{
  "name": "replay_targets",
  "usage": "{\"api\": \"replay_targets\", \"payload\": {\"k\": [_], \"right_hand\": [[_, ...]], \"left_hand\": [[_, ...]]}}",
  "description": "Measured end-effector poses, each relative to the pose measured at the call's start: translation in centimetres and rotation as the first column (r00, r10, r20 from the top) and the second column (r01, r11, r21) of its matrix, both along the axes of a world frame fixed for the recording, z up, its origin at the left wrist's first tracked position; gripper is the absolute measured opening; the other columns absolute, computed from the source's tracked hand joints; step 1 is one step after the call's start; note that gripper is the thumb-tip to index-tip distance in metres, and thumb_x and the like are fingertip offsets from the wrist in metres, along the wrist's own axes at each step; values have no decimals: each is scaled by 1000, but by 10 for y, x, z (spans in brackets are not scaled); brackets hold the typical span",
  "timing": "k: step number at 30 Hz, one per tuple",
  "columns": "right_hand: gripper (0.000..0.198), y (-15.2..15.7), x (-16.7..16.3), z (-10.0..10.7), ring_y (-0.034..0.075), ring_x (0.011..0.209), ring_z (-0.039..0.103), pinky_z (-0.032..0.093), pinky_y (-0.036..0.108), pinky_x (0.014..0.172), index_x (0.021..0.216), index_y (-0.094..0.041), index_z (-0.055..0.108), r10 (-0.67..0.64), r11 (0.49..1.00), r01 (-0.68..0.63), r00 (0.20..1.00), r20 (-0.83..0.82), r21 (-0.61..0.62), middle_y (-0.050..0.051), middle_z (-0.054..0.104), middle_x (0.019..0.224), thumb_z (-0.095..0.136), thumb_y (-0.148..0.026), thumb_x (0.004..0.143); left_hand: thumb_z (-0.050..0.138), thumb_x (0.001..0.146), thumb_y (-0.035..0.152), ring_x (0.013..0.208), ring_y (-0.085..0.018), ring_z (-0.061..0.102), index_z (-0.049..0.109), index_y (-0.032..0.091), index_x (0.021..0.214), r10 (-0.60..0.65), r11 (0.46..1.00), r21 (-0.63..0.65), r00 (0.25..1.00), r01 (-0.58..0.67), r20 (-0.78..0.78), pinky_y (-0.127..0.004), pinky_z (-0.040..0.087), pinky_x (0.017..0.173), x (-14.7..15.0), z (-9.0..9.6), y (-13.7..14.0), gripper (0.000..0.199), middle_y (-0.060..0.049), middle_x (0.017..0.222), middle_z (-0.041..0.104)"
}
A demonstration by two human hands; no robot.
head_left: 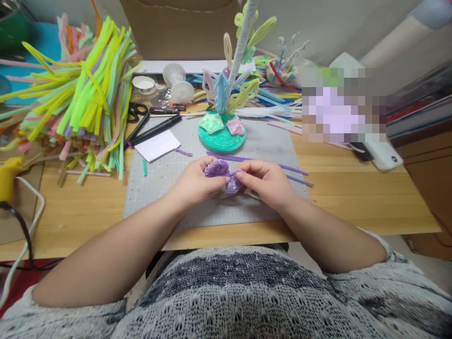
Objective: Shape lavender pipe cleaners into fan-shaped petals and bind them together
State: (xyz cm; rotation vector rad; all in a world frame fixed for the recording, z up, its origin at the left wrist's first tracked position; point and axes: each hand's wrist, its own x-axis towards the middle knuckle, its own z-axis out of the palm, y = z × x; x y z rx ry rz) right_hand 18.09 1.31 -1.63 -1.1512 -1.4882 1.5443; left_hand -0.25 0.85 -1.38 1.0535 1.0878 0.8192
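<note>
Both hands meet over the grey cutting mat (158, 197). My left hand (194, 183) is closed around a purple pipe-cleaner shape (217, 168), which has a rounded, ribbed lobe on the left and a smaller loop at lower right. With thumb and fingers, my right hand (268, 183) pinches the same shape near its middle. Loose purple pipe cleaners (293, 169) lie just behind the hands. Farther back stands a pipe-cleaner model with a round green base (221, 141), a white wrapped stem (242, 47) and looped pieces in pink, blue and yellow.
A big heap of coloured pipe cleaners (88, 94) covers the left side. Black markers (155, 129), scissors (137, 112) and a white card (157, 146) lie beside it. A yellow glue gun (7, 181) sits far left, a white spool (178, 82) at the back.
</note>
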Motion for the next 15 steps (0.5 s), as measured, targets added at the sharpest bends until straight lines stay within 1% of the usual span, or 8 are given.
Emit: {"api": "replay_targets", "payload": {"k": [3,4,6,7,9,11,13,15], "right_hand": [[27,0,0,-2,9,56,52,43,24,55,81,-16,64,34,995,-36,999,-27,-92,0,62,67,67,-43,80],[26,0,1,-2,10,59,54,44,25,56,86,-17,64,27,999,-28,1000,-16,-42,1,63,72,63,-43,83],[24,-1,2,-2,15,75,60,48,29,65,97,-19,63,-14,974,2,999,50,225,5,65,89,58,-39,86],[23,-1,3,-1,18,86,61,49,32,72,101,-20,62,-43,913,-3,994,104,407,7,64,98,59,-36,86],[22,-2,4,0,22,99,58,46,39,84,103,-21,62,-123,700,-94,961,248,708,8,62,107,63,-29,83],[16,-2,4,-1,21,94,58,43,41,84,98,-22,64,-208,505,-225,906,370,834,7,63,101,65,-23,82],[9,-2,3,-3,18,83,56,42,37,77,92,-22,65,-255,410,-286,875,410,866,5,63,93,63,-19,84],[7,-2,2,-6,16,78,54,42,34,71,88,-22,65,-266,382,-275,882,390,882,4,62,88,62,-17,85]], "left_hand": [[72,64,19,46,-6,41,52,17,70,3,1000,16,1000,-3,-2,-22,28,48,0,-1,0,21,8,50,49],[72,64,19,45,-6,40,51,17,69,7,1000,6,1000,-7,22,-22,27,47,1,-2,1,21,8,49,48],[71,65,20,43,-6,38,50,18,66,19,1000,-22,996,-17,83,-22,26,46,1,-3,1,22,8,46,46],[71,65,20,42,-6,38,49,18,64,23,999,-36,994,-19,109,-23,25,45,1,-3,2,23,8,44,45],[71,65,20,41,-6,37,48,18,61,15,998,-59,989,-7,146,-23,25,45,1,-4,2,23,7,43,43],[71,65,19,42,-6,38,48,18,61,6,997,-76,987,6,161,-23,25,45,1,-4,2,23,7,43,44],[72,64,18,43,-6,38,49,17,62,12,997,-74,989,-1,150,-23,26,46,2,-4,1,23,7,44,44],[73,64,20,44,-6,38,52,17,64,32,998,-51,991,-25,132,-23,27,46,3,-4,0,22,7,45,45]]}}
